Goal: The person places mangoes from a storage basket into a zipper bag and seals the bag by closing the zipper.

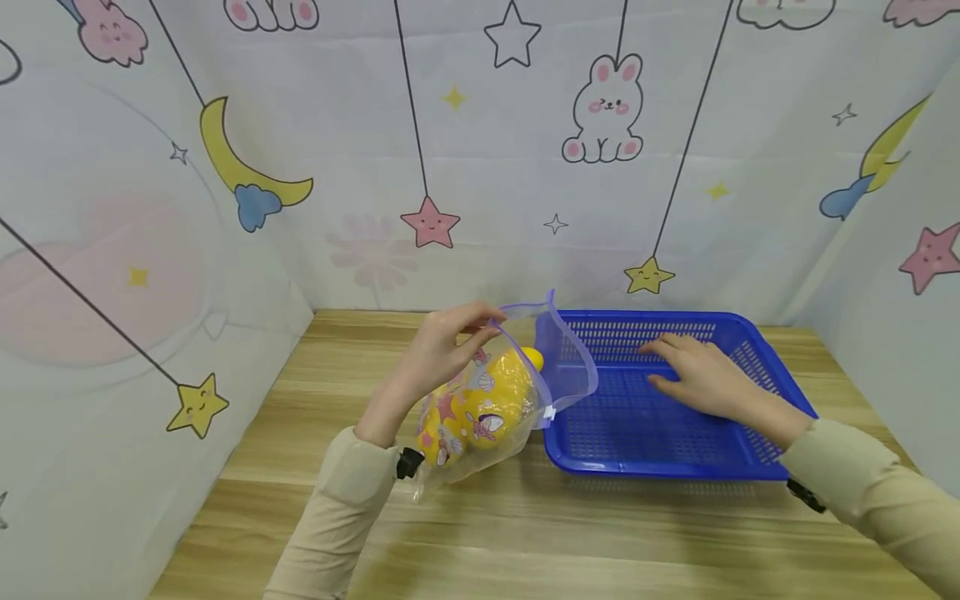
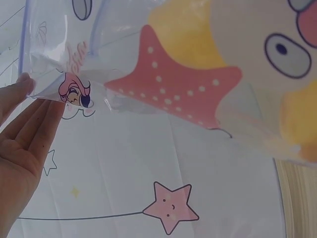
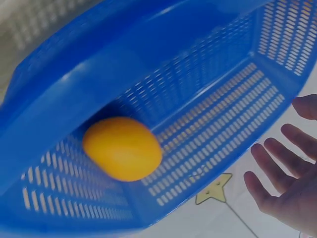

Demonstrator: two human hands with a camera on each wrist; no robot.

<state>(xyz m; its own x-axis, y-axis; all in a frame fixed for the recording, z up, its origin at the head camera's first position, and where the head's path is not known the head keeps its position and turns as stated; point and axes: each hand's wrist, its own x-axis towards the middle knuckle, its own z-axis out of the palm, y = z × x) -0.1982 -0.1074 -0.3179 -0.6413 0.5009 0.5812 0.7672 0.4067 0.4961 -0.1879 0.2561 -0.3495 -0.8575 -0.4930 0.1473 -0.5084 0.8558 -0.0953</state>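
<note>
Head view: one clear, printed zip bag is seen at lower centre, yellow contents visible, count not determinable. Its rim is pinched by one left hand, presumably so the mouth is kept apart. One blue basket is set at lower right, probably for short reach. Above it one right hand is held, fingers loosely spread, nothing gripped. In the basket, one orange-yellow rounded item is shown, left of centre in the right wrist view.

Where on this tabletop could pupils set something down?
Bare table shows in front of the blue basket, between the left sleeve and right sleeve, and left of the bag, beside the wall cloth. Crowded spot: by the left hand, where the bag's mouth overlaps the basket's rim.
</note>
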